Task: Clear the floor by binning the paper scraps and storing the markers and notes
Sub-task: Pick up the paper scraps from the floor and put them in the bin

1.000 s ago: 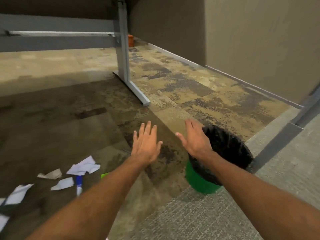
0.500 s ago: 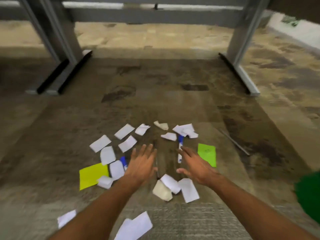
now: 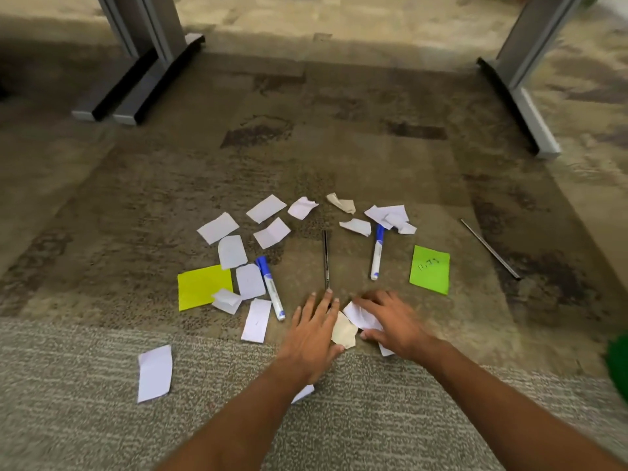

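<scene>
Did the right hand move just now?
Yes. The right hand drew back from the right marker, nearer the body, and now grips a white scrap.

The floor is a carpet (image 3: 339,147) of mottled brown and tan patches, shaded in the middle and paler along a lit band (image 3: 356,15) at the far edge. Nearer the camera it meets a grey ribbed carpet (image 3: 85,419). Two grey metal legs (image 3: 146,28) on long flat feet stand side by side at far left. Another grey leg (image 3: 530,39) stands at far right.
</scene>
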Action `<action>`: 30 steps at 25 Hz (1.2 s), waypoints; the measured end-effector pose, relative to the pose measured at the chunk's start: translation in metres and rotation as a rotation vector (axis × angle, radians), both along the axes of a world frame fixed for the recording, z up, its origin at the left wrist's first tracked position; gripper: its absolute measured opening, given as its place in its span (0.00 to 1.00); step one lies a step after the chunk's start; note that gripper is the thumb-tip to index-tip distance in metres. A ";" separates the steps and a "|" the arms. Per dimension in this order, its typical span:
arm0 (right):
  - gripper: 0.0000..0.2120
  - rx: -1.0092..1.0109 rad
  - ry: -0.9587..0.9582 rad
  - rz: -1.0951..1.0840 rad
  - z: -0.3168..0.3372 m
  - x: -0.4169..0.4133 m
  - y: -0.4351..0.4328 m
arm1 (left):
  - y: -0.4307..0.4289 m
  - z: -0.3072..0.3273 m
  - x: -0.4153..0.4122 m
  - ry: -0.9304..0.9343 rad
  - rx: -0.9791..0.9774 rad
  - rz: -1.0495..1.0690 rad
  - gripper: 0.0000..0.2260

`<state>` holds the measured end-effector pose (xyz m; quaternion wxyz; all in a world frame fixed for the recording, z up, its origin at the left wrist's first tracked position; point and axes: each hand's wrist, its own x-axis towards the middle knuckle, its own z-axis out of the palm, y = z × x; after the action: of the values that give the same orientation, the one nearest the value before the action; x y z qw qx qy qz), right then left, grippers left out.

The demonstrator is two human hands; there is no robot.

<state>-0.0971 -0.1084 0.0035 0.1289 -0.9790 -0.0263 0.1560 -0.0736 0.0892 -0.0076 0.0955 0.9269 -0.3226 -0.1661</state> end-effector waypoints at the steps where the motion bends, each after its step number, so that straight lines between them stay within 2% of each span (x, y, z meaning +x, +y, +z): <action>1: 0.33 0.015 -0.007 -0.015 0.000 0.000 0.001 | -0.003 0.001 -0.002 -0.001 -0.004 0.009 0.36; 6: 0.30 0.153 -0.039 -0.104 0.000 -0.005 -0.003 | -0.006 0.007 0.000 -0.119 -0.050 0.026 0.30; 9: 0.31 0.174 -0.046 -0.124 0.001 -0.006 -0.006 | -0.004 0.010 -0.001 -0.116 -0.129 0.073 0.17; 11: 0.31 0.186 -0.055 -0.137 0.004 -0.005 -0.008 | 0.001 0.012 -0.004 -0.081 -0.219 0.116 0.11; 15: 0.31 0.228 -0.121 -0.160 0.017 0.010 0.004 | 0.042 0.010 -0.009 0.045 -0.370 0.303 0.10; 19: 0.34 0.270 -0.108 -0.022 0.033 0.039 0.046 | 0.094 0.010 -0.025 0.132 -0.361 0.486 0.08; 22: 0.35 0.300 -0.082 0.078 0.040 0.059 0.084 | 0.114 0.009 -0.048 0.178 -0.275 0.440 0.10; 25: 0.35 0.372 -0.072 0.189 0.042 0.073 0.128 | 0.118 0.009 -0.064 0.123 -0.119 0.342 0.14; 30: 0.37 0.344 0.010 0.368 0.027 0.084 0.179 | 0.107 0.015 -0.074 0.047 -0.095 0.368 0.18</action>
<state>-0.0127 0.0706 0.0301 0.2631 -0.9206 -0.2296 0.1747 -0.1475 0.1961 0.0073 0.1755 0.9606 -0.1530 -0.1519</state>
